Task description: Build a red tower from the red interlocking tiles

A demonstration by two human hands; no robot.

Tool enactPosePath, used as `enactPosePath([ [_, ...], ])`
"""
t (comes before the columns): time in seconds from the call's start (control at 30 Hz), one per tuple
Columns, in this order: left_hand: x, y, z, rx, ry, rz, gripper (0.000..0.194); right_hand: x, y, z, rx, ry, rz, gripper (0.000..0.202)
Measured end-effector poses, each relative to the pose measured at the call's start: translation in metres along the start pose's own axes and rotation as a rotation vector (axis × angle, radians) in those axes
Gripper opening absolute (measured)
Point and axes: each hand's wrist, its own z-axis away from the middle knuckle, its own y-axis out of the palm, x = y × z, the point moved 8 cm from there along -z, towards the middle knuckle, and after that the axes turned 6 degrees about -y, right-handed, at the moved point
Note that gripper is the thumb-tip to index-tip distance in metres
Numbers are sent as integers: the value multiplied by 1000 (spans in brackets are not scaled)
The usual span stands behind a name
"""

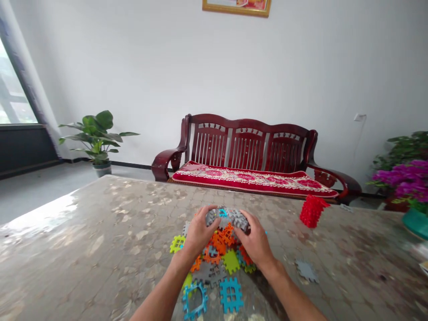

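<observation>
Between my two hands is a cluster of grey plastic interlocking building tiles with a bit of blue in it. My left hand grips its left end, thumb in front and fingers behind. At the right end, my right hand is closed round the grey pieces. Beneath lies a pile of loose tiles: orange tiles, a lime green tile and grey ones. Closer to me are a blue window tile and a blue frame tile with a large opening. My palms hide part of the pile.
A red stack of tiles stands at the right on the patterned table. One grey tile lies flat to the right of my right arm. Past the table are a wooden bench, a potted plant and purple flowers.
</observation>
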Motion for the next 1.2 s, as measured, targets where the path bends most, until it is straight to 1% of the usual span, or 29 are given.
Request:
enactPosePath([
  [0.07,8,-7,-5,-33,-35,11,33,0,-2,-1,27,-6,26,48],
  [0.13,15,-12,-8,-42,-57,10,35,2,-3,-2,68,-27,30,49],
  [0.23,24,-18,-11,-69,-87,0,38,5,-1,-3,120,-57,3,50],
  [0.3,29,-22,-12,-82,-118,-6,38,5,0,-3,133,-59,-23,49],
  [0.37,34,-24,-12,-81,-157,-19,38,2,0,-2,124,-44,-42,47],
  [0.57,49,-28,-11,-92,-252,-113,36,-12,-9,-4,25,37,-21,39],
  [0.67,55,-32,-10,-108,-280,-152,32,-15,-11,-6,43,43,1,41],
  [0.77,58,-36,-9,-139,-300,-158,31,-15,-13,-7,57,27,23,48],
  [0.9,56,-37,-11,-175,-264,-77,31,-12,-11,-8,82,-23,15,45],
  [0.97,51,-36,-12,-179,-248,-49,33,-13,-11,-9,83,-24,12,43],
  [1.07,43,-32,-12,-153,-232,-48,36,-18,-11,-10,73,13,14,46],
  [1.2,31,-26,-8,-98,-224,-127,42,-24,-11,-10,48,40,-7,46],
])
